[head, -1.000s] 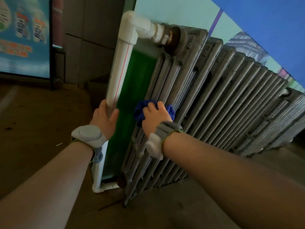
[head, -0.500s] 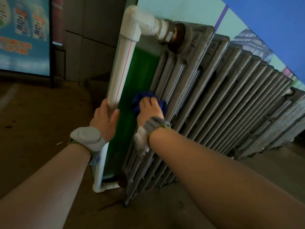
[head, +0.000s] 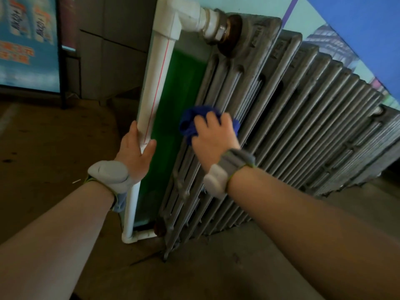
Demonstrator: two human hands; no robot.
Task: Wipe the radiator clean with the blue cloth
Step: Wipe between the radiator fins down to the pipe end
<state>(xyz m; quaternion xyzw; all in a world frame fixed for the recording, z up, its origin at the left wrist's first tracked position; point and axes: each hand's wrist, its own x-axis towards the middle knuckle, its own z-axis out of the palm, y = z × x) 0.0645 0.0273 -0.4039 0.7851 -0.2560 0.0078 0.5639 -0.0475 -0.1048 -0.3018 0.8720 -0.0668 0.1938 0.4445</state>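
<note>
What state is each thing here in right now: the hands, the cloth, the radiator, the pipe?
Left hand: grips the white pipe.
Right hand: presses the blue cloth against the radiator.
Blue cloth: bunched.
Radiator: grey, dull.
White pipe: upright, joined to radiator's top.

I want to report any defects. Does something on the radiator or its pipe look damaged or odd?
Yes. The fitting where the white pipe enters the top of the radiator looks brown and rusty, and the lower joint shows similar brown marks. No leak or spill shows.
</note>
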